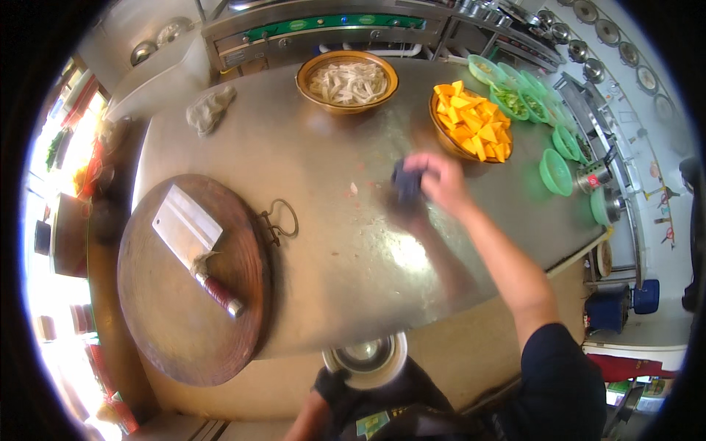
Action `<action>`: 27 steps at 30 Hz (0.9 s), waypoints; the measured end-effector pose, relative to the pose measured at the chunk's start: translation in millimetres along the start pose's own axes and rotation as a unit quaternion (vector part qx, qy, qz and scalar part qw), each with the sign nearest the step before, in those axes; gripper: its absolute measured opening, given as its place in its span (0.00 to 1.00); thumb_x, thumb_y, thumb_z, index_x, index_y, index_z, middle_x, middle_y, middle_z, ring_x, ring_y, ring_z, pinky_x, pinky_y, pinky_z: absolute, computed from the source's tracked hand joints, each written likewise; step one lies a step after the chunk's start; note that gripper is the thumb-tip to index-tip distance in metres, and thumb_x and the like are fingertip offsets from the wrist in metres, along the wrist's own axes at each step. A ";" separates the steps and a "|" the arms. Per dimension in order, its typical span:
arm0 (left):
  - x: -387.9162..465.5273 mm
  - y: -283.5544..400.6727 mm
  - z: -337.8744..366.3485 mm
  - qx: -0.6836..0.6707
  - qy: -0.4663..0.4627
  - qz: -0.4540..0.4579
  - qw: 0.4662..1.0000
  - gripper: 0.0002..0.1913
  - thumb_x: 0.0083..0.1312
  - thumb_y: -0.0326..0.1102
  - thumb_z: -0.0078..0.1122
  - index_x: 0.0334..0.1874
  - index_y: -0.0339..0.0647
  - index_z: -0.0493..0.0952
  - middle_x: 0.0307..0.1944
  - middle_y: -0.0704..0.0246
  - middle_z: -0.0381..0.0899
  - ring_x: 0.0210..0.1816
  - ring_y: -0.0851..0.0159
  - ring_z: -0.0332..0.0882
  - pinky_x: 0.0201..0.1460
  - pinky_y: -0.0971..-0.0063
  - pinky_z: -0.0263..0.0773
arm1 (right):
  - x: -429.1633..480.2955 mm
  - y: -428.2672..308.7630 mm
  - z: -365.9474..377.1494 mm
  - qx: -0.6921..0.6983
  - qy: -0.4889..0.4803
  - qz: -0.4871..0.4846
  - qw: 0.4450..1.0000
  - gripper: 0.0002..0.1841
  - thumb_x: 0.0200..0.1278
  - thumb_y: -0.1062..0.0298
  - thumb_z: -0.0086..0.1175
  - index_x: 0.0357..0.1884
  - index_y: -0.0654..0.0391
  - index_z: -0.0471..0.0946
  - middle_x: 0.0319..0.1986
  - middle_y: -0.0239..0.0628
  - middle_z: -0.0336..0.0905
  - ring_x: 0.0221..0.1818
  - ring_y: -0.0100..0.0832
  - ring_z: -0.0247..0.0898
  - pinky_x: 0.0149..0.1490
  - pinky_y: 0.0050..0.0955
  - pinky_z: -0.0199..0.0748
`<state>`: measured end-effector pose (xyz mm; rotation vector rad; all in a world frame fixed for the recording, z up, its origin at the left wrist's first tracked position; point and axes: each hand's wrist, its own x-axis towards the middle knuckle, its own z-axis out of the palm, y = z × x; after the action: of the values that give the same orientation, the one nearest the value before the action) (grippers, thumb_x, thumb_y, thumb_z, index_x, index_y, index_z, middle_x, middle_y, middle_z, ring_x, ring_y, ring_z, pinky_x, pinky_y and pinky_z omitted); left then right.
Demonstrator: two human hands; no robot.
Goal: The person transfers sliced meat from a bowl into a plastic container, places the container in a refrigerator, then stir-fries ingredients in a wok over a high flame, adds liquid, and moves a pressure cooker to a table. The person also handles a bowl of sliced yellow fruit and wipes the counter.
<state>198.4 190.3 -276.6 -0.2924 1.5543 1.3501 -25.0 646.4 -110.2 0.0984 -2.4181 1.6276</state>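
Note:
My right hand [441,179] is closed around a dark, crumpled cloth [407,182] over the stainless-steel table [331,281], where small scraps and wet patches show. Below the table's near edge, my left hand [332,384], in what looks like a black glove, grips the rim of a round metal bowl [367,353]. Beyond my right hand stands a brown bowl [441,138] heaped with cut orange pumpkin [471,121]. To the left, a cleaver [187,220] with a red-brown handle lies flat on a thick round wooden chopping block [160,308].
A brown bowl [347,107] of pale strips stands at the far edge. A crumpled rag [209,110] lies by a white plastic tub [165,77]. Several green bowls [555,172] line the right side. A metal ring handle [284,218] juts from the block. Behind stands a stove [331,27].

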 end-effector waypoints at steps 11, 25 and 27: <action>-5.4 -3.5 10.1 -0.048 0.051 -0.015 0.997 0.16 0.62 0.30 0.53 0.51 0.30 0.76 0.42 0.55 0.82 0.46 0.58 0.80 0.51 0.63 0.75 | 14.6 34.4 85.9 -0.175 -0.112 -0.235 0.950 0.16 0.65 0.65 0.52 0.53 0.53 0.80 0.56 0.47 0.75 0.55 0.45 0.74 0.58 0.41 0.72; -18.6 -2.1 -6.3 0.204 0.072 0.083 0.973 0.16 0.66 0.38 0.50 0.44 0.31 0.79 0.36 0.51 0.83 0.41 0.57 0.82 0.42 0.62 0.74 | 26.8 -34.8 94.6 0.009 -0.095 -0.036 0.995 0.12 0.65 0.71 0.51 0.49 0.54 0.80 0.46 0.41 0.80 0.52 0.39 0.75 0.56 0.34 0.73; -22.6 -4.3 -9.4 0.269 0.094 0.108 0.952 0.17 0.66 0.39 0.49 0.43 0.31 0.80 0.35 0.49 0.83 0.41 0.54 0.82 0.43 0.61 0.74 | 114.2 -10.9 98.0 -0.143 -0.058 -0.054 0.987 0.17 0.62 0.69 0.57 0.54 0.52 0.79 0.49 0.41 0.78 0.53 0.40 0.74 0.59 0.35 0.71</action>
<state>207.0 171.6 -262.7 0.0960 2.0937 1.0222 -148.6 559.9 -110.2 0.2781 -2.6542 1.2479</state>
